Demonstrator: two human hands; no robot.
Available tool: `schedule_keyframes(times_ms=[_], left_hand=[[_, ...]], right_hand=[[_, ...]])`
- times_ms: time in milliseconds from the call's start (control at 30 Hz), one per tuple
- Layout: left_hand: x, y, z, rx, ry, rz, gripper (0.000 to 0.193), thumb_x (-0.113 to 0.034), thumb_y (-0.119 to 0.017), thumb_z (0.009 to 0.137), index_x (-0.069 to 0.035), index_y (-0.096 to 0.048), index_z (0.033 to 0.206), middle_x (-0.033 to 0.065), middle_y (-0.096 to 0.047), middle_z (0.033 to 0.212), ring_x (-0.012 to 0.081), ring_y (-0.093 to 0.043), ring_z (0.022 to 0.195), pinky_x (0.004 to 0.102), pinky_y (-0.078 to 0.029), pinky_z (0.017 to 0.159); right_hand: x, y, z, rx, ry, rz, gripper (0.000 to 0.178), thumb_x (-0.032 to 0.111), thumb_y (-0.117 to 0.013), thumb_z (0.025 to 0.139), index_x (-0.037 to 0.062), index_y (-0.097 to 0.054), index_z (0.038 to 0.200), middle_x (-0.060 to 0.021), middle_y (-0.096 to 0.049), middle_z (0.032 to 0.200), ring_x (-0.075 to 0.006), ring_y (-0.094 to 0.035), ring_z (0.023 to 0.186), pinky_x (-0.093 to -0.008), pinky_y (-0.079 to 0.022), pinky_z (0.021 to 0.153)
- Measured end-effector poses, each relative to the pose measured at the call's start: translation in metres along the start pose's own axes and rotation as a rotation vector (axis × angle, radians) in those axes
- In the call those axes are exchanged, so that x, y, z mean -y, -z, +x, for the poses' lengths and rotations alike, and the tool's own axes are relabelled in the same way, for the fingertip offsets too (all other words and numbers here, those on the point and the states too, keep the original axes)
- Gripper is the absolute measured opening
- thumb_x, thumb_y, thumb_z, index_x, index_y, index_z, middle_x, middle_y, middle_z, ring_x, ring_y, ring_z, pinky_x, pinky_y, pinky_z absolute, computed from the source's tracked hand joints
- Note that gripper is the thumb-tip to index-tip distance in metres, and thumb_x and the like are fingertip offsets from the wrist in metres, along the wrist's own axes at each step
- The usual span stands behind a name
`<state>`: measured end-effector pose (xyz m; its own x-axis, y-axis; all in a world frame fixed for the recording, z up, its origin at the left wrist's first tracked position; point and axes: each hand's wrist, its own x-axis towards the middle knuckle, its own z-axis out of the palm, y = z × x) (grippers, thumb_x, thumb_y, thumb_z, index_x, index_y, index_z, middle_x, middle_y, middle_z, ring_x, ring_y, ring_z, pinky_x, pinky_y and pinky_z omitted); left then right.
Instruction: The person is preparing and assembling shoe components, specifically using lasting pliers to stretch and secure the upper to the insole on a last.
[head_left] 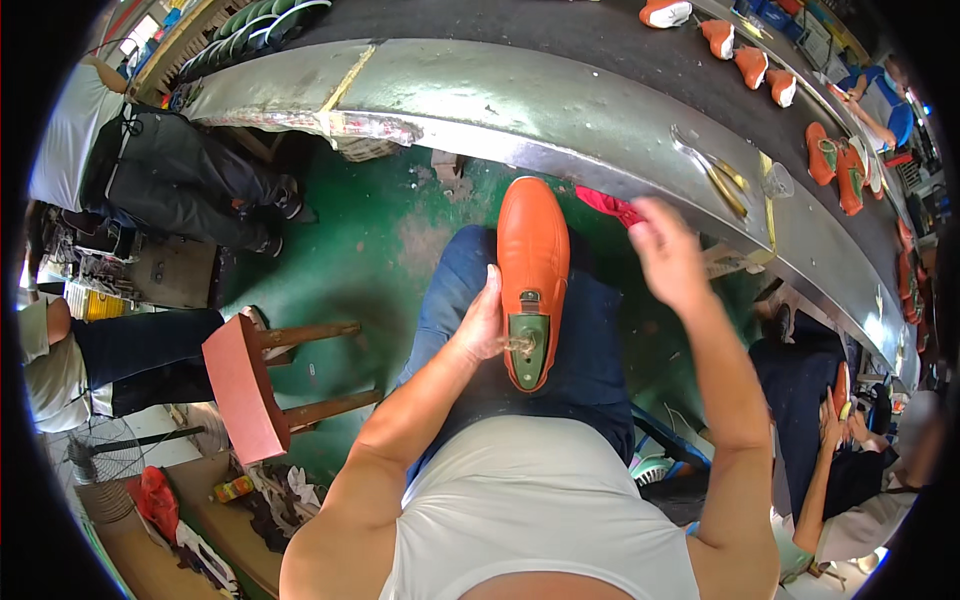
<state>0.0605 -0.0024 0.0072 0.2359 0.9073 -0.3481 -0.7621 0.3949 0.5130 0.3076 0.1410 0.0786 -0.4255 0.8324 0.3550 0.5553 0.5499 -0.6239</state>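
Note:
An orange leather shoe (532, 240) with a green last (527, 352) inside it lies over my lap, its toe pointing away from me. My left hand (484, 318) is closed on the shoe's left side near the opening, with the thumb up along the edge. To the right of the shoe, my right hand (668, 250) is raised by the bench edge and smeared by motion. A red cloth (603, 203) stretches leftward from its fingertips, and the fingers look pinched on it.
Ahead runs a metal-edged bench (480, 100) with a dark belt carrying orange shoes (750, 68). A fork-like metal tool (715, 175) and a clear cup (778, 181) sit on the edge. At left stands a red-topped stool (245, 390); co-workers are on both sides.

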Motion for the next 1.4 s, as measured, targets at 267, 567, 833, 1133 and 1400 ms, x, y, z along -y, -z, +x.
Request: schedule_keyframes(times_ms=[267,567,833,1133,1400], left_hand=[[0.024,0.015,-0.004,0.029,-0.121,0.247,0.08,-0.067,-0.041,0.097,-0.01,-0.035,0.152,0.0116,-0.05,0.145,0.0252,-0.053,0.129,0.0459,-0.048,0.105],[0.024,-0.017,-0.01,-0.195,0.113,-0.224,0.071,-0.066,-0.024,0.101,-0.015,-0.042,0.147,0.0137,-0.053,0.141,0.0299,-0.054,0.129,0.0525,-0.045,0.108],[0.026,-0.009,-0.014,-0.215,0.176,-0.361,0.064,-0.061,-0.019,0.104,-0.015,-0.051,0.136,0.01,-0.06,0.132,0.0285,-0.06,0.12,0.0505,-0.048,0.105],[0.036,0.001,-0.009,-0.159,-0.806,0.949,0.06,-0.044,-0.025,0.109,-0.005,-0.058,0.138,0.0254,-0.004,0.164,0.0377,-0.018,0.151,0.0419,-0.016,0.121],[0.022,0.001,0.006,0.016,-0.811,1.161,0.068,-0.041,-0.016,0.109,-0.002,-0.068,0.087,0.016,-0.064,0.111,0.0339,-0.055,0.114,0.0469,-0.03,0.113]], right_hand=[[0.037,-0.103,-0.001,0.204,-0.358,0.664,0.052,0.027,-0.07,0.095,-0.0048,-0.051,0.132,-0.0122,-0.068,0.115,-0.0163,-0.066,0.096,-0.0321,-0.053,0.084],[0.044,-0.106,-0.08,0.392,-0.4,0.752,0.074,0.046,-0.039,0.107,-0.008,-0.019,0.154,-0.0224,-0.027,0.16,-0.0275,-0.026,0.149,-0.0363,-0.022,0.121],[0.073,-0.081,-0.111,0.352,-0.042,0.621,0.062,0.036,-0.052,0.104,-0.0037,-0.036,0.149,-0.0226,-0.036,0.155,-0.0329,-0.036,0.145,-0.0402,-0.03,0.118],[0.072,-0.078,-0.124,-0.039,0.367,0.264,0.035,0.014,-0.08,0.081,-0.0039,-0.07,0.109,-0.0135,-0.067,0.113,-0.0356,-0.063,0.105,-0.0437,-0.052,0.09],[0.066,-0.085,-0.128,-0.093,0.352,0.208,0.035,0.018,-0.079,0.082,0.0014,-0.065,0.11,-0.0121,-0.064,0.117,-0.0363,-0.057,0.115,-0.0448,-0.046,0.096]])
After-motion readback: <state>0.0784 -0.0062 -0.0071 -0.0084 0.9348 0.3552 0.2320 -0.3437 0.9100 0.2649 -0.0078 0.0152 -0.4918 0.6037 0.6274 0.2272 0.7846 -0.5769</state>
